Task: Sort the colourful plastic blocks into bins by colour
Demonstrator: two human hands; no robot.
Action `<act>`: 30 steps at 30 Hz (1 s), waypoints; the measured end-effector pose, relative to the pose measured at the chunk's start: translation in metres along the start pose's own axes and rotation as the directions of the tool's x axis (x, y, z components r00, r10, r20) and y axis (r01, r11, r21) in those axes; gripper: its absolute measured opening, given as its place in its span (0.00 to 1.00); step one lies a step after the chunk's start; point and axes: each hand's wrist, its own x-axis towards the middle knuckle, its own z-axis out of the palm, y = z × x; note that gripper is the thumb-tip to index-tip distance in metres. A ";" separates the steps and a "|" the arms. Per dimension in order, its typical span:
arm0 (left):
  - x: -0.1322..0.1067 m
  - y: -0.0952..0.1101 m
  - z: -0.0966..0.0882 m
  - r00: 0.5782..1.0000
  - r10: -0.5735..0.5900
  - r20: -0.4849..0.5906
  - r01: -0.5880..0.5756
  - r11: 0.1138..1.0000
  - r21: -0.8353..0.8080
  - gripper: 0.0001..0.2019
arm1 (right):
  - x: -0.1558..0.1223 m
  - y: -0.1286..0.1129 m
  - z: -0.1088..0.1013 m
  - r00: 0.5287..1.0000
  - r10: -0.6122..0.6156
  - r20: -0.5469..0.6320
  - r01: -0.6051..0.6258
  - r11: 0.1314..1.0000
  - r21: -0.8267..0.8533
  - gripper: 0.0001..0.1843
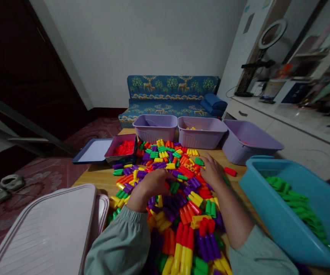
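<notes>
Bullet-shaped plastic pieces (182, 206) in red, yellow, green, purple and orange lie in a wide heap on the wooden table (96, 173), running from the near edge toward the far bins. Many sit side by side in short rows, pointing in mixed directions. Nearest, a red-and-yellow row (183, 248) has its long axis running near to far, red ends far; just right of it, a red-and-purple row (207, 240) lies much the same way, its far end leaning left. A single red piece (230, 171) beyond the heap's right edge lies roughly left to right.

The left hand (155, 183) reaches over the middle of the heap, fingers curled down beside a dark green piece (174, 186); whether they pinch it, I cannot tell. The right hand (212, 172) bends over the far right part, near another green piece (199, 161); its fingertips' grip cannot be told either.

Three lilac bins (202, 139) close off the far side. A turquoise bin (273, 210) holding green pieces (296, 206) bounds the right, a box of red pieces (124, 148) the far left, and pale lids (47, 229) the near left.
</notes>
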 end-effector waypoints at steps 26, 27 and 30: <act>0.034 -0.010 0.025 0.866 -0.457 -0.201 -0.030 0.353 -0.935 0.14 | -0.021 -0.047 -0.036 0.978 0.084 0.190 -0.208 0.351 0.913 0.20; 0.033 -0.008 0.024 0.876 -0.447 -0.183 -0.044 0.304 -0.952 0.15 | -0.023 -0.054 -0.036 0.972 0.049 0.231 -0.235 0.277 0.932 0.21; 0.032 -0.005 0.023 0.882 -0.438 -0.174 -0.073 0.238 -0.969 0.17 | -0.031 -0.070 -0.034 0.946 -0.038 0.322 -0.312 0.164 0.936 0.22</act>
